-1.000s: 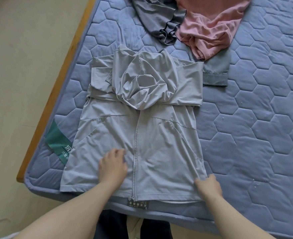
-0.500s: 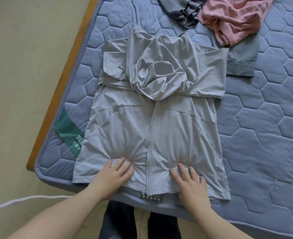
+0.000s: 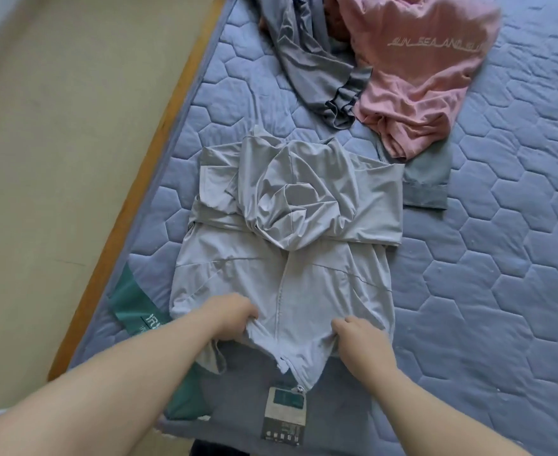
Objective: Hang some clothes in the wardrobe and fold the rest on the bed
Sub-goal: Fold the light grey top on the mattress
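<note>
On the quilted blue bed (image 3: 468, 291), both the left hand (image 3: 230, 319) and right hand (image 3: 358, 337) pinch closed fingers on the pale grey zip-up hooded jacket's (image 3: 287, 232) near hem, its length stretching away from them toward the pink shirt (image 3: 415, 80).

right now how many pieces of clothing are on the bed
4 seen: a grey jacket nearest, gripped at its hem by both hands; a dark grey garment and pink shirt beyond; a blue-grey piece under the shirt. More may be hidden.
</note>
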Available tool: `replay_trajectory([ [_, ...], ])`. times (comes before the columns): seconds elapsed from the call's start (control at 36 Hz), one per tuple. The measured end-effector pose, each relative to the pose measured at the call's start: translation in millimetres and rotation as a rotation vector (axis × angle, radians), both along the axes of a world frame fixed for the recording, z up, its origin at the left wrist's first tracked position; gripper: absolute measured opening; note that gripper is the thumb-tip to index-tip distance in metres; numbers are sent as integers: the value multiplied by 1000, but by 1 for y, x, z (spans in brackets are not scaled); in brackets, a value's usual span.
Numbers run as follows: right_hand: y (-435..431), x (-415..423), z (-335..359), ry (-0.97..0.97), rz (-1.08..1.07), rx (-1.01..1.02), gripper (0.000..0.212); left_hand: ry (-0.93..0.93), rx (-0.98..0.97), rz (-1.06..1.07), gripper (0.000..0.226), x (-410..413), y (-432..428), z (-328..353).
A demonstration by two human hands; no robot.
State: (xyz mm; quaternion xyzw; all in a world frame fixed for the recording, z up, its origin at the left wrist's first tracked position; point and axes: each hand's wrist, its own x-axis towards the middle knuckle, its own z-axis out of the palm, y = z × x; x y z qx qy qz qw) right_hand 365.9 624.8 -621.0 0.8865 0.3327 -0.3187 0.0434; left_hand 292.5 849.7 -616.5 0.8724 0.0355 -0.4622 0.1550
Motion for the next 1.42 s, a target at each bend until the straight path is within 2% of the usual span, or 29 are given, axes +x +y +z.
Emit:
replay_trajectory([
  [0.06, 18, 24, 15, -50, 49, 2, 28, -43, 15, 0, 9, 29, 12, 17],
  [0.17, 52, 85, 42, -217, 116, 17, 26, -206, 54, 37, 22, 95, 44, 50],
  [0.25, 81, 139, 60, -477, 153, 200, 25, -358, 122, 131, 37, 143, 70, 77],
  [0.31, 98, 169, 76, -544, 79, 327, 24, -529, 146, 261, 42, 170, 86, 90],
  [0.36, 114, 194, 84, -550, -43, 412, 35, -711, 138, 426, 49, 190, 100, 94],
  [0.42, 124, 216, 86, -494, -277, 351, 45, -798, 199, 556, 61, 199, 109, 91],
  [0.5, 128, 224, 79, -372, -466, 303, 59, -695, 272, 653, 77, 192, 110, 78],
  [0.58, 123, 212, 57, -246, -525, 248, 59, -541, 261, 732, 75, 175, 107, 44],
  [0.67, 108, 196, 24, -134, -712, 228, 57, -439, 224, 960, 74, 155, 101, 7],
  [0.72, 98, 183, 2, -72, -973, 215, 56, -396, 253, 1140, 75, 141, 97, -16],
  [0.83, 81, 161, -28, 29, -1693, 245, 64, -358, 329, 1527, 67, 121, 93, -47],
  [0.89, 77, 152, -42, 178, -1970, 307, 76, -393, 386, 1591, 72, 116, 91, -54],
  [0.94, 78, 146, -51, 307, -2128, 410, 83, -410, 432, 1597, 78, 113, 93, -58],
  [1.03, 86, 151, -58, 389, -2249, 629, 71, -398, 395, 1660, 81, 112, 104, -66],
  [1.08, 93, 160, -63, 473, -2280, 784, 65, -408, 219, 1721, 74, 114, 112, -70],
  [1.14, 95, 167, -73, 632, -2221, 898, 71, -401, 72, 1704, 61, 116, 117, -67],
  [1.19, 85, 174, -105, 714, -2181, 911, 85, -377, -52, 1698, 47, 116, 122, -64],
  [1.22, 78, 178, -120, 740, -2169, 897, 83, -348, -129, 1715, 43, 113, 124, -61],
  [1.28, 72, 182, -120, 749, -2165, 876, 64, -265, -262, 1733, 39, 107, 125, -55],
  [1.42, 53, 162, -93, 745, -2133, 930, 57, -77, -291, 1628, 44, 76, 118, -41],
])
